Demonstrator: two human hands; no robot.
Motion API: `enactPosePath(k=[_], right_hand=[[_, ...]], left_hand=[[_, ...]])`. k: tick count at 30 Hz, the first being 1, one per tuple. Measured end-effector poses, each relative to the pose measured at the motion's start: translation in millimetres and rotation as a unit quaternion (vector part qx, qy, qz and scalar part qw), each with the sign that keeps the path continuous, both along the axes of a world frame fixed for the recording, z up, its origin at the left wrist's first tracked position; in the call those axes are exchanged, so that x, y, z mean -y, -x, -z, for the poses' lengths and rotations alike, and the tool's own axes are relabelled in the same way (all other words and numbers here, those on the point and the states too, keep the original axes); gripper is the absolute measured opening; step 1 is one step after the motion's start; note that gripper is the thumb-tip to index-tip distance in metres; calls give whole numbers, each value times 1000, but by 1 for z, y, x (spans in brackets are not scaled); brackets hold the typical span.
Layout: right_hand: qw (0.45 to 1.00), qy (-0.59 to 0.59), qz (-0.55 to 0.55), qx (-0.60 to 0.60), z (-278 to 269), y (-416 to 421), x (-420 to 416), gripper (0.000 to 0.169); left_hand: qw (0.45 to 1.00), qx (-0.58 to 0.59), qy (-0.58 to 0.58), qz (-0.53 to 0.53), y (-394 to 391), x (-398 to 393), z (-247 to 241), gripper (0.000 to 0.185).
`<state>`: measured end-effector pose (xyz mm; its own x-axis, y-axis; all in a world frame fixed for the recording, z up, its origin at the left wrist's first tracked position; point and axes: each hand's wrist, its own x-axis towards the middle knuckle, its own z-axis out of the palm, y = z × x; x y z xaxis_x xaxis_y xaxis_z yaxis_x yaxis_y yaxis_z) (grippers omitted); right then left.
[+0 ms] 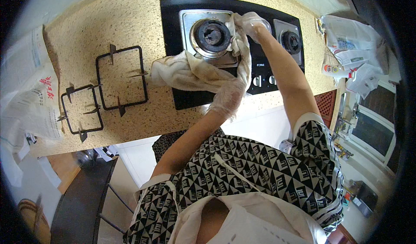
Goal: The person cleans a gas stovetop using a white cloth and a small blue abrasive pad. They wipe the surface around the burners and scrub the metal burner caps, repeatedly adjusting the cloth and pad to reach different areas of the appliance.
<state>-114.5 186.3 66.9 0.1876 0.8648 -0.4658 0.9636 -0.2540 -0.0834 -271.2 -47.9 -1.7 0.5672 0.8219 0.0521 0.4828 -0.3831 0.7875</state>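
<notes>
Both my hands wear clear plastic gloves and hold one off-white, stained cloth (188, 70) on a black glass gas hob (169, 26). My left hand (229, 96) grips the cloth near the hob's front edge, with a large fold spreading leftward. My right hand (255, 24) is at the cloth's upper end, beside the right side of the larger burner (213, 37). Part of the cloth touches that burner's steel drip tray (187, 19); its fingers' exact hold is partly hidden. A smaller burner (291, 42) sits to the right, and white control knobs (256, 81) line the front.
Two black pan supports, a larger one (97, 78) and a smaller one (65, 114), lie on the speckled countertop (78, 39) at left. Plastic sheeting (29, 81) covers the left end. A spray bottle (336, 71) and plastic bags (354, 32) stand at the right end.
</notes>
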Motion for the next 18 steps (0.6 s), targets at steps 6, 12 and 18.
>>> enactPosePath(k=[6,12,18], right_hand=[[999,-19,-17,21,1,44,-33,37],[976,-132,-160,72,52,0,-44,26],[936,-7,-317,155,29,-12,-49,34]], left_hand=[[989,-37,-131,-59,62,-41,-35,10],[963,-95,-125,-219,101,-72,-64,61],[967,-161,-136,-140,73,-41,-31,57]])
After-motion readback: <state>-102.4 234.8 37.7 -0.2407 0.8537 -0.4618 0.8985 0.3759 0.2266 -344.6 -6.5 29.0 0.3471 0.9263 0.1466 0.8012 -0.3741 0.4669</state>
